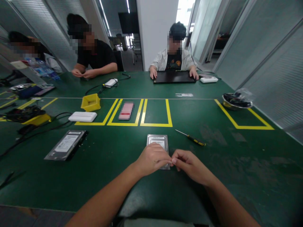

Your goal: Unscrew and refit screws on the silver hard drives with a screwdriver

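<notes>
A hard drive (157, 137) lies label up on the green table in front of me, its lower part mostly covered. Above it reaches my left hand (153, 157), fingers together and thumb tip close to the index finger. My right hand (189, 165) is closed in a pinch at the drive's right edge, its tips meeting those of the left hand. Whatever is between the fingertips is too small or hidden to make out. A screwdriver (195, 140) with a yellow and black handle rests right of the drive. Farther left lies a second hard drive (66, 145).
Yellow tape (156, 125) marks boxes on the table (113, 186). Beyond the drives are a yellow bin (91, 102), a white power strip (82, 116), a pink phone-like item (126, 111) and a bowl of dark parts (237, 101). Across the table, one person (175, 60) holds a dark panel (175, 77).
</notes>
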`<action>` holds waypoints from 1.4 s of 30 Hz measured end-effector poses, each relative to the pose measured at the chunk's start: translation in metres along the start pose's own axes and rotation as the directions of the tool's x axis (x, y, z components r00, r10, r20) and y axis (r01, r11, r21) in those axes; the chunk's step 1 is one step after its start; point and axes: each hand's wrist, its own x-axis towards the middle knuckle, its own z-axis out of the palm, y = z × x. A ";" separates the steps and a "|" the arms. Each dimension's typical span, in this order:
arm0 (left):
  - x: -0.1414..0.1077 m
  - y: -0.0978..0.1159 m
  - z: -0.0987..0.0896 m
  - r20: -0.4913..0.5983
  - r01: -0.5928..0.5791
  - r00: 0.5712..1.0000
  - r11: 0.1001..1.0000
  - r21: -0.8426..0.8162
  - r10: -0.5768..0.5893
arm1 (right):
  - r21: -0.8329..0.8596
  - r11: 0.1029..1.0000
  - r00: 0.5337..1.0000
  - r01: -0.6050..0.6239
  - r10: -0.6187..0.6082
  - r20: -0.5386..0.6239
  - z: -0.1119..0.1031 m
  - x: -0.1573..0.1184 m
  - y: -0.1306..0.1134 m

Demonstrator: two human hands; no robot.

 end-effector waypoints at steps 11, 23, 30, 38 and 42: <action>-0.006 0.003 0.003 -0.019 0.019 1.000 0.986 0.167 -0.016 | -0.223 0.975 0.994 0.026 -0.048 -0.095 0.010 0.002 0.001; -0.013 0.000 0.008 -0.012 0.048 0.999 0.962 0.269 -0.046 | -0.364 0.930 0.985 0.044 -0.102 -0.141 0.018 0.001 0.001; -0.010 0.004 0.004 -0.061 0.162 0.986 0.967 0.197 -0.152 | -0.451 0.888 0.976 0.086 -0.166 -0.141 0.019 -0.001 -0.004; -0.007 0.000 0.004 -0.117 0.220 0.971 0.970 0.107 -0.208 | -0.547 0.825 0.976 0.142 -0.208 -0.060 0.019 -0.002 0.002; -0.006 -0.002 0.006 -0.106 0.231 0.970 0.966 0.117 -0.220 | -0.590 0.792 0.978 0.153 -0.209 -0.028 0.018 -0.003 0.004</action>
